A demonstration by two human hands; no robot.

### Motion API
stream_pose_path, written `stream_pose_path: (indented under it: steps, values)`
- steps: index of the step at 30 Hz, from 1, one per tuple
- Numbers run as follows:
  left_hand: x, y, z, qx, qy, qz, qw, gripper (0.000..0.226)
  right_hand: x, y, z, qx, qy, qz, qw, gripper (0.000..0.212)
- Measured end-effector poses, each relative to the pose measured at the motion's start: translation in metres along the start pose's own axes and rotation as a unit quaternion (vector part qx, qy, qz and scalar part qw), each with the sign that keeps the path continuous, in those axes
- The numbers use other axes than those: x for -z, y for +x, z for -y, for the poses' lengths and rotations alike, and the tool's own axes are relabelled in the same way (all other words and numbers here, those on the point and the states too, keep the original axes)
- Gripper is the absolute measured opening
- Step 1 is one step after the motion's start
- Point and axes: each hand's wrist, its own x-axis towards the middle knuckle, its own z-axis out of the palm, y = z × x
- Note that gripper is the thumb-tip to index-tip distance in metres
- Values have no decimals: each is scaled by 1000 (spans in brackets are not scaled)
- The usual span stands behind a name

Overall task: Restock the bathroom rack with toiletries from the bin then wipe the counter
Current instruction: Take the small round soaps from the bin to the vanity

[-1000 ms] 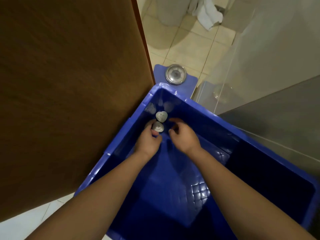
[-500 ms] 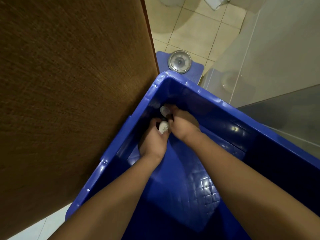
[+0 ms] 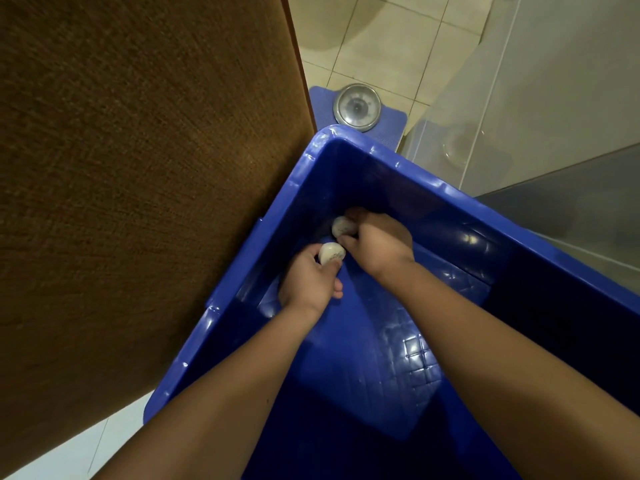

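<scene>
Two small white rounded soaps sit deep inside the big blue plastic bin.
Left hand pinches the nearer soap; right hand curls round the farther soap, by the far-left corner.

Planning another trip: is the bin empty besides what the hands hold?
Seemingly: visible bin floor bare; left hand holds one white item, right hand another.

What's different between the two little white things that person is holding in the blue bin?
The left white piece is pinched by the left hand, almost wholly in view; the right white piece is half covered by the right hand. The left white piece is nearer the camera, the right white piece deeper toward the corner of the blue bin. Both are small, white, rounded, faintly marked.
</scene>
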Motion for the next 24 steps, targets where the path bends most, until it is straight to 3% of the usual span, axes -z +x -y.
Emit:
stream_pose_path:
  steps: [4,11,14,19,22,24]
  values:
    - [-4,-3,0,50,-61,11,997,17,-3,-20,-9,-13,20,6,1000,17]
    - [-6,-23,-12,71,-92,35,993,20,-20,-70,-19,-89,102,-15,991,26]
    - [-12,-36,-10,65,-66,39,995,10,-24,-97,-25,-140,173,-11,975,22]
    - [-20,-63,-10,20,-24,65,997,23,-23,-140,-31,-198,241,-15,950,21]
    - [-27,-79,-13,-1,3,92,996,36,-21,-161,-34,-229,323,-38,918,21]
    - [-32,-89,-16,-18,10,94,995,34,-18,-172,-35,-251,374,-62,891,22]
